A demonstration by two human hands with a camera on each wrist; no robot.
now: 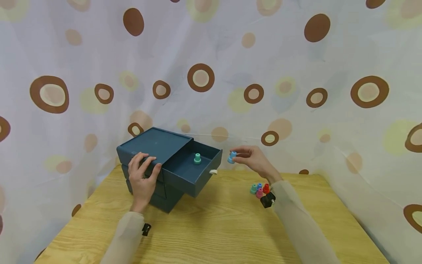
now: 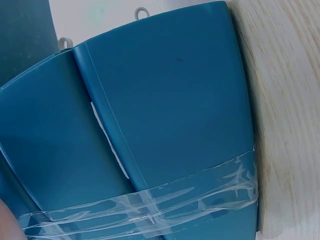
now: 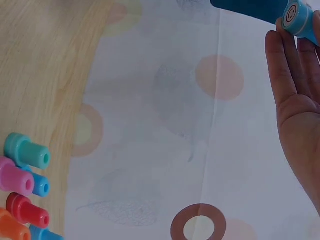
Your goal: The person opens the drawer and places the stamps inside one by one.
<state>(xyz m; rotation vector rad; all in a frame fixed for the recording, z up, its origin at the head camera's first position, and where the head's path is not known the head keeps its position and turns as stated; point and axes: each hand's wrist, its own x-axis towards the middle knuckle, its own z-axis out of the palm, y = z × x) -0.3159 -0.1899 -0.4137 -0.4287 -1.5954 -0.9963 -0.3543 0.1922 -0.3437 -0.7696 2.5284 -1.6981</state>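
Note:
My right hand (image 1: 255, 160) pinches a light blue stamp (image 1: 232, 157) between thumb and fingers, just outside the pulled-out top drawer (image 1: 179, 179). In the right wrist view a smiley face shows on the stamp's flat end (image 3: 291, 13). Inside the drawer stands one green stamp (image 1: 197, 159). My left hand (image 1: 142, 183) rests on the dark blue drawer cabinet (image 1: 156, 141), its fingers spread over the top edge and the side. Only a bit of that hand shows at the corner of the left wrist view.
Several stamps stand bunched on the wooden table (image 1: 224, 227) at right, among them a teal (image 3: 27, 150), a pink (image 3: 15, 177), a red (image 3: 27, 210) and an orange one (image 3: 12, 227). Clear tape (image 2: 200, 205) wraps the cabinet's lower drawers. A spotted curtain (image 1: 224, 47) hangs behind.

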